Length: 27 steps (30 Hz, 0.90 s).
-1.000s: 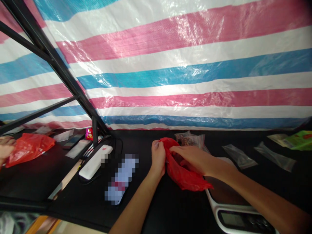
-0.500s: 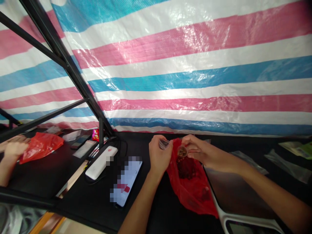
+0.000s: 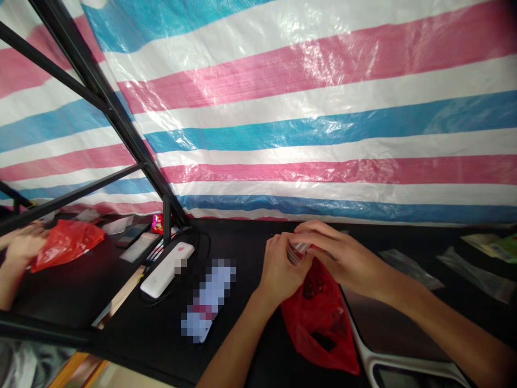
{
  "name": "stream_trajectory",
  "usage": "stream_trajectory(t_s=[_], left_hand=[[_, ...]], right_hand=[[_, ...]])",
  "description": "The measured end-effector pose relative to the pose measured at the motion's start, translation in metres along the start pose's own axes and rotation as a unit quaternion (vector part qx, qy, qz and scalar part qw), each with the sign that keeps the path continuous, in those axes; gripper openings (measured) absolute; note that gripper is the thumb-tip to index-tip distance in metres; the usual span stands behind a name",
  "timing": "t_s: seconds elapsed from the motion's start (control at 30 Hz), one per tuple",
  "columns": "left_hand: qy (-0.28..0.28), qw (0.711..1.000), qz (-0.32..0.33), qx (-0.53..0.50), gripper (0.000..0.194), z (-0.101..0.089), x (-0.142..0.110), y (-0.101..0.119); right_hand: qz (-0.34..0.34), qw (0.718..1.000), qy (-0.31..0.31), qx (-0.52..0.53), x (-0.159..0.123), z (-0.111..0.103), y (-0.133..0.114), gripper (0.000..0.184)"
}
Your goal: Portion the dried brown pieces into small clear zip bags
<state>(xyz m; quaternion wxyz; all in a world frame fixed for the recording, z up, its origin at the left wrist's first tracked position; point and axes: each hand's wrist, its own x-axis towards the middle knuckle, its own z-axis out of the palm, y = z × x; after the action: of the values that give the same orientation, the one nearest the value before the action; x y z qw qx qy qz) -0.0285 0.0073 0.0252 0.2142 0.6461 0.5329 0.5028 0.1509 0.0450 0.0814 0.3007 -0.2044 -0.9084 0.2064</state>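
Note:
My left hand (image 3: 285, 267) is closed around a small clear plastic bag (image 3: 297, 252), whose opening faces up between thumb and fingers. Bent over that opening, my right hand (image 3: 337, 256) has its fingers curled; the small clear cup it held a moment ago is hidden behind them. A red plastic bag (image 3: 335, 345) hangs open just below both hands, with dark brown pieces (image 3: 313, 288) inside. To its right lies a digital scale (image 3: 365, 353) with a dark plate, partly under my right forearm.
A phone (image 3: 210, 302) and a white power strip (image 3: 167, 269) with a black cable lie left. Clear bags (image 3: 410, 269) lie right. Beyond a black metal frame (image 3: 133, 145), another person's hand (image 3: 24, 245) touches a red bag (image 3: 70, 242). Striped sheeting (image 3: 302, 129) hangs behind.
My left hand has moved right and my right hand has tipped over it, so the two now meet. The cup with brown bits has gone out of sight. The red bag's mouth has shifted.

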Motion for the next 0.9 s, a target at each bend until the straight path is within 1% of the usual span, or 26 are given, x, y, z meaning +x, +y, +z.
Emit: stream_trajectory(t_s=[0.07,0.13,0.2,0.23,0.3,0.33,0.37,0.4,0.43,0.5,0.57,0.63,0.7,0.77,0.83,0.9], left_hand=[[-0.001,1.0,-0.021,-0.02,0.016,0.002,0.001,0.0],[-0.001,0.997,-0.055,-0.056,0.018,0.003,0.001,-0.001],[0.005,0.991,-0.09,-0.1,0.021,0.003,0.002,-0.002],[0.009,0.988,-0.102,-0.113,0.022,0.002,0.003,-0.003],[0.025,0.988,-0.111,-0.105,0.022,-0.002,0.005,-0.005],[0.034,0.989,-0.112,-0.086,0.02,-0.005,0.006,-0.008],[0.048,0.991,-0.112,-0.062,0.019,-0.01,0.009,-0.01],[0.066,0.989,-0.12,-0.046,0.019,-0.014,0.011,-0.014],[0.083,0.987,-0.135,-0.037,0.02,-0.019,0.014,-0.017],[0.101,0.981,-0.165,-0.003,0.022,-0.029,0.02,-0.024],[0.091,0.975,-0.197,0.043,0.022,-0.037,0.024,-0.028],[0.071,0.968,-0.229,0.077,0.022,-0.043,0.021,-0.026],[0.052,0.962,-0.25,0.095,0.023,-0.047,0.009,-0.018],[0.042,0.961,-0.255,0.102,0.024,-0.047,-0.014,-0.003],[0.041,0.96,-0.262,0.088,0.025,-0.043,-0.041,0.015],[0.046,0.953,-0.292,0.064,0.028,-0.033,-0.066,0.029]], right_hand=[[0.002,1.0,0.006,-0.005,0.0,-0.001,0.0,0.044],[0.017,1.0,0.013,-0.017,0.0,-0.002,-0.001,0.038],[0.035,0.998,0.036,-0.039,0.001,-0.004,-0.002,0.033],[0.041,0.996,0.058,-0.056,0.002,-0.006,-0.003,0.031],[0.05,0.988,0.108,-0.095,0.002,-0.012,-0.003,0.026],[0.053,0.985,0.124,-0.112,0.002,-0.015,-0.002,0.023],[0.058,0.983,0.123,-0.123,0.002,-0.018,-0.001,0.021],[0.063,0.985,0.103,-0.127,0.001,-0.021,0.0,0.018],[0.07,0.988,0.066,-0.122,0.0,-0.022,0.002,0.016],[0.084,0.991,-0.029,-0.097,-0.003,-0.022,0.005,0.013],[0.093,0.987,-0.108,-0.068,-0.007,-0.017,0.007,0.013],[0.101,0.981,-0.157,-0.048,-0.01,-0.008,0.008,0.015],[0.112,0.976,-0.183,-0.045,-0.013,0.002,0.008,0.016],[0.122,0.971,-0.198,-0.056,-0.016,0.01,0.008,0.017],[0.121,0.967,-0.211,-0.072,-0.017,0.016,0.01,0.019],[0.113,0.964,-0.226,-0.08,-0.018,0.021,0.011,0.026]])
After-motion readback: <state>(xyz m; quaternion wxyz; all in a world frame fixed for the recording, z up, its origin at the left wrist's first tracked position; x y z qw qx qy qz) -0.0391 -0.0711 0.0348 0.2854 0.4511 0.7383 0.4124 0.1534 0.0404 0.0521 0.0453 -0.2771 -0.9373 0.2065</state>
